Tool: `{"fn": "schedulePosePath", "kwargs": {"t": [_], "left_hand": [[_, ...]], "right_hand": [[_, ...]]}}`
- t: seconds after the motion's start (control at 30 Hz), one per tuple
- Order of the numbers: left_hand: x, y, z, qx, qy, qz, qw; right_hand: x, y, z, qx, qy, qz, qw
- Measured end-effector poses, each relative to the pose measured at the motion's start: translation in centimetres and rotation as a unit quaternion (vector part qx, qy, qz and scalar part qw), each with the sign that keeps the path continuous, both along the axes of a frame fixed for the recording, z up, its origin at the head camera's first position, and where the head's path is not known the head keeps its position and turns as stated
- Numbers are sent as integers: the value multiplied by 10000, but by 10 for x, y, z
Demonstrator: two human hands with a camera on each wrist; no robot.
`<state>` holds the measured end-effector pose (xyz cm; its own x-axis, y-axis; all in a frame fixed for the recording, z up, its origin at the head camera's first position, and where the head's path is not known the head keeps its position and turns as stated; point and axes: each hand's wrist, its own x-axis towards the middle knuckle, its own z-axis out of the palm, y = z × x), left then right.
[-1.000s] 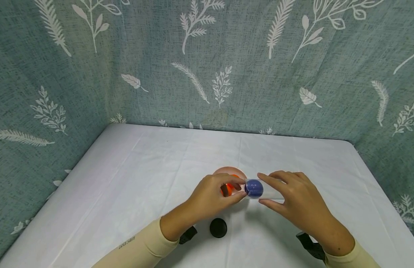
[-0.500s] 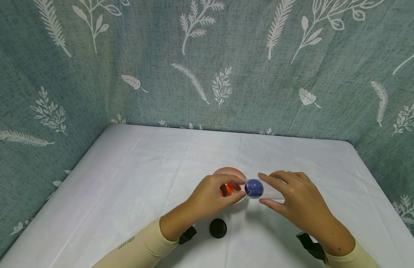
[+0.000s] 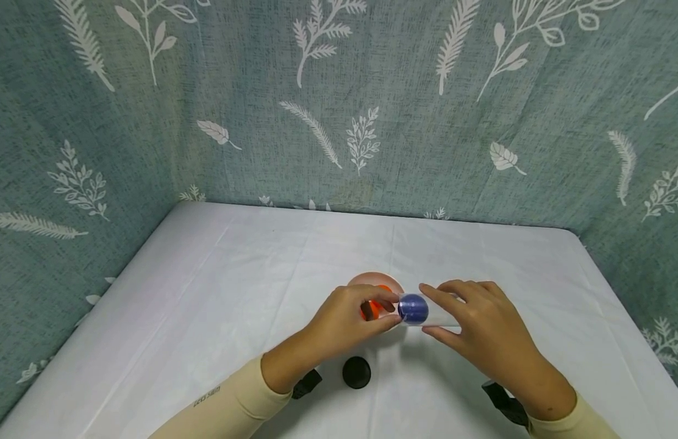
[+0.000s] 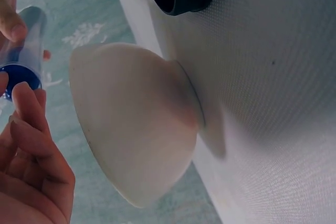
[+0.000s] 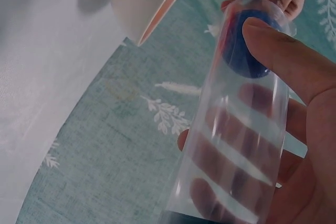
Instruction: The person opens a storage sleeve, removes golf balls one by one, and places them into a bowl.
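A clear tube (image 3: 435,312) is gripped by the right hand (image 3: 484,329) above the table (image 3: 207,305); a blue ball (image 3: 413,308) at its mouth is pinched by the left hand (image 3: 344,320), beside a bowl (image 3: 372,281).

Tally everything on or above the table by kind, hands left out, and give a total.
Balls: 2, a blue ball at the mouth of the tube and an orange ball in the bowl
Clear tube: 1
Bowl: 1
Black cap: 1
Total: 5
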<state>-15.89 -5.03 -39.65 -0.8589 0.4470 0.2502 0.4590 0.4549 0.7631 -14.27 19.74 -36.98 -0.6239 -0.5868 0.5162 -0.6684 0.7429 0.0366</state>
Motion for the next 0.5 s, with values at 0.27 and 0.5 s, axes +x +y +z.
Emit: {"fn": "schedulePosePath", "kwargs": {"t": [0.27, 0.5], "left_hand": [[0, -1, 1, -103, 64, 81, 9999], [-1, 0, 0, -130, 41, 96, 9999]], "right_hand": [[0, -2, -1, 69, 40, -36, 10000], [0, -1, -1, 119, 53, -76, 9999]]}}
